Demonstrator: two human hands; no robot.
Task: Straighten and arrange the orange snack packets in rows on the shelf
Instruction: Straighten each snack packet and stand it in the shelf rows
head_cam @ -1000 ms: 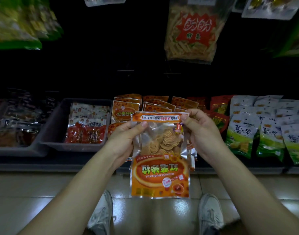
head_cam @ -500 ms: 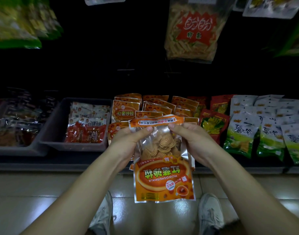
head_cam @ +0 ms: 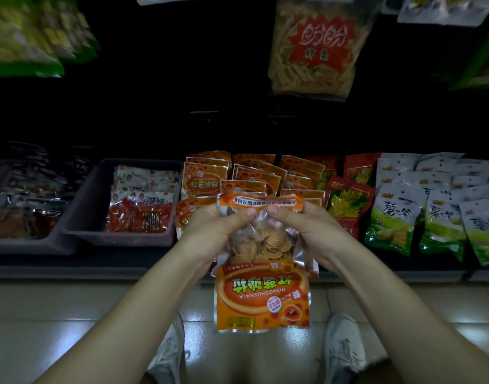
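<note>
As their thumbs draw closer together, the left hand (head_cam: 218,227) and right hand (head_cam: 303,230) pinch the inverted orange packet (head_cam: 261,296) — unplaced, short of the rows (head_cam: 237,176) beyond them.

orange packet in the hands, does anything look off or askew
Yes. The held orange packet hangs upside down, label lettering inverted, its seal strip crumpled where the left hand and right hand pinch it. Behind it, the shelf's orange packets lean and overlap at mixed angles, not straight rows.
</note>
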